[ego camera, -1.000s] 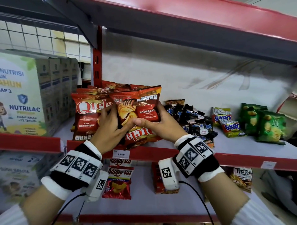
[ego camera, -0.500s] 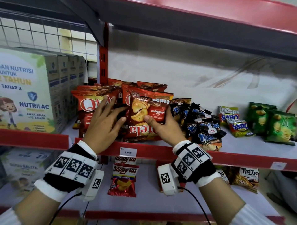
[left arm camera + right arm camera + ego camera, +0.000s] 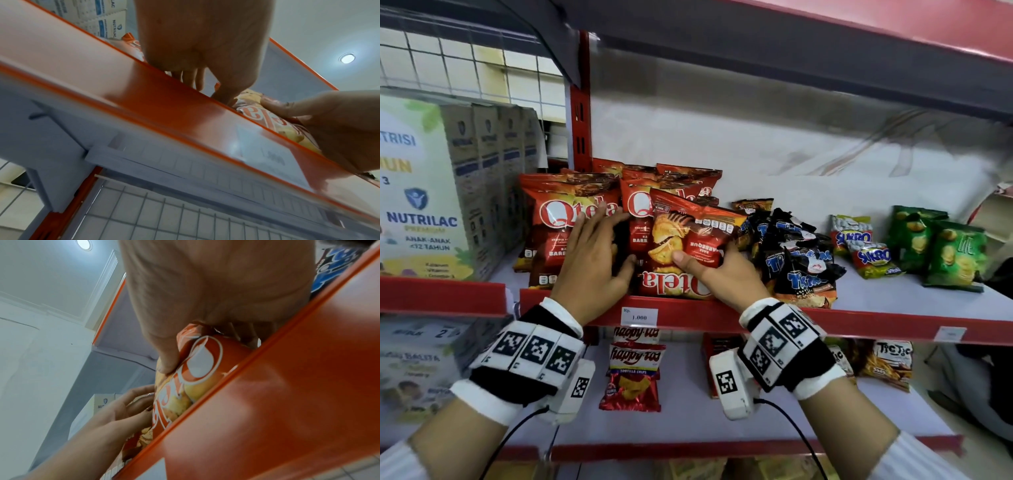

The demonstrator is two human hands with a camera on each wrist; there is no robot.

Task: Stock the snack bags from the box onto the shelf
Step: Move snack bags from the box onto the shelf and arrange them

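Note:
A row of red Qtela barbeque bags (image 3: 558, 219) stands at the left end of the red-edged shelf (image 3: 876, 325). In front of them one Qtela bag (image 3: 688, 240) stands upside down at the shelf's front lip. My right hand (image 3: 709, 267) grips its right side, thumb on the front and fingers behind; the right wrist view shows that thumb pressing the held bag (image 3: 197, 369). My left hand (image 3: 602, 246) lies flat with straight fingers against the standing bags, just left of the held bag. No box is in view.
Black Tic Tac bags (image 3: 798, 260) crowd the held bag's right side, with Sukro bags (image 3: 859, 246) and green bags (image 3: 941, 250) farther right. Nutrilac boxes (image 3: 431, 192) fill the left bay. Another shelf (image 3: 791, 44) hangs overhead. Happy Tos bags (image 3: 635, 370) sit on the shelf below.
The left hand has let go of the upside-down bag and spread flat on the standing bags. The right hand has pushed the bag deeper onto the shelf and set it down.

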